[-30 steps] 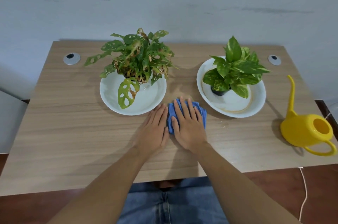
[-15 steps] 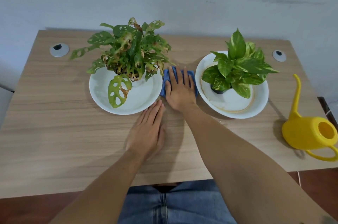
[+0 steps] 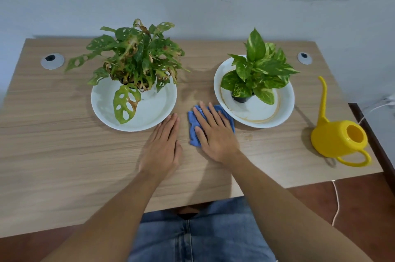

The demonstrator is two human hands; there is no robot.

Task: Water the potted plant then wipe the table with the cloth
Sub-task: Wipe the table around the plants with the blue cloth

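A crumpled blue cloth (image 3: 193,128) lies on the wooden table (image 3: 64,154) between two white plates. My right hand (image 3: 213,133) presses flat on the cloth, fingers spread and pointing away from me. Just left of it, my left hand (image 3: 163,150) rests palm down on bare wood, holding nothing. A holey-leaved potted plant (image 3: 136,62) stands on the left plate (image 3: 158,107). A variegated potted plant (image 3: 258,71) stands on the right plate (image 3: 284,110). The yellow watering can (image 3: 339,137) sits near the right edge. Small water drops (image 3: 248,138) glisten beside the cloth.
Two grey cable grommets, one at the back left (image 3: 52,61) and one at the back right (image 3: 304,58), are set into the table's corners. A wall rises right behind the table. A white cord (image 3: 337,202) hangs off the right side. My jeans show below the front edge.
My right hand has drawn the cloth back toward me from the gap between the plates, after pushing it away before. The left hand has stayed flat in place.
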